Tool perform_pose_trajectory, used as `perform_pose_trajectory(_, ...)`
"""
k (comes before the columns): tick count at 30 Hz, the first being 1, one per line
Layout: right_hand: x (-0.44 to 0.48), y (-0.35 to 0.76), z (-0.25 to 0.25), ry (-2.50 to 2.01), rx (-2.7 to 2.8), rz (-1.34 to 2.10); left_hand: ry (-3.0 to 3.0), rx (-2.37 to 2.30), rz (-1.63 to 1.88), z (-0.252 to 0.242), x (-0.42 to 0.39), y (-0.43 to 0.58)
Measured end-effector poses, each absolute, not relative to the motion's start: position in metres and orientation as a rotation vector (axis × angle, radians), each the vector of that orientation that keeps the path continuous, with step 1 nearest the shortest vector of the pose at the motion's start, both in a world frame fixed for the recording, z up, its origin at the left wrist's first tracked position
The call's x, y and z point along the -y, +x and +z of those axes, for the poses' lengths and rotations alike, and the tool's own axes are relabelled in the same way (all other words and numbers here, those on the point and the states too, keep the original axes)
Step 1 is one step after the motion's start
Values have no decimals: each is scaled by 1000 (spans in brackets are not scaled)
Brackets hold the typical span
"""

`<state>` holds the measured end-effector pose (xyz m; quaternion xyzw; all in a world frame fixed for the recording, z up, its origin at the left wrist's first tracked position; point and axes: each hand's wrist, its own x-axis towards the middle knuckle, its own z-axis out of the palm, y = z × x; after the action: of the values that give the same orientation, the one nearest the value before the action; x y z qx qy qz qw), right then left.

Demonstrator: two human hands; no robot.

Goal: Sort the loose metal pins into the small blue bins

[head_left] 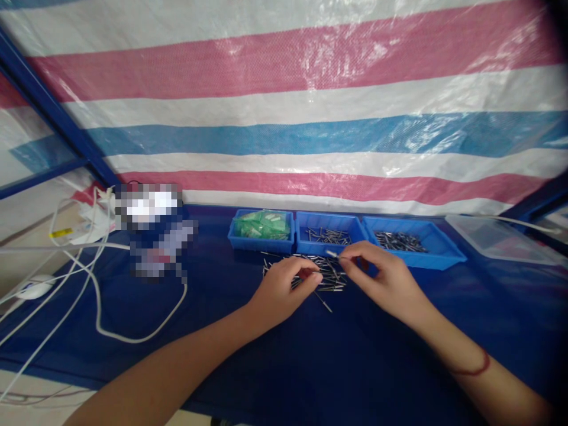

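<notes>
By the front edge of the middle blue bin, my right hand pinches a rivet-like metal pin, which a loose hold could drop onto the pin pile before that bin, where my left hand curls apart, its grip unclear.

The right hand pinches a small metal piece between thumb and fingers, just in front of the middle blue bin. The left hand curls over a loose pile of thin metal pins on the dark blue table; whether it grips one is unclear. More pins lie in the middle bin, a green bag fills the left bin, and darker pieces lie in the right bin.
</notes>
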<state>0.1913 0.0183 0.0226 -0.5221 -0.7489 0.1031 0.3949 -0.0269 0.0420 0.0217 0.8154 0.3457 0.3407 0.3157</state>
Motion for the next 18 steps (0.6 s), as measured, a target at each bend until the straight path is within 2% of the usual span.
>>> perform_pose_trajectory(4,-35,246,20,-1754,1661,-160,2183,-908,859,22,-42,-28)
perform_pose_trajectory(10,-47,297,9,-2106,1512,-405,2256,-877,833,18,-43,-30)
perform_pose_trajectory(14,-45,296,7,-2174,1521,-557,2319,-822,793,16,-46,-30)
perform_pose_trajectory(18,-43,288,10,-2056,1560,-615,2349,-805,778,16,-47,-30)
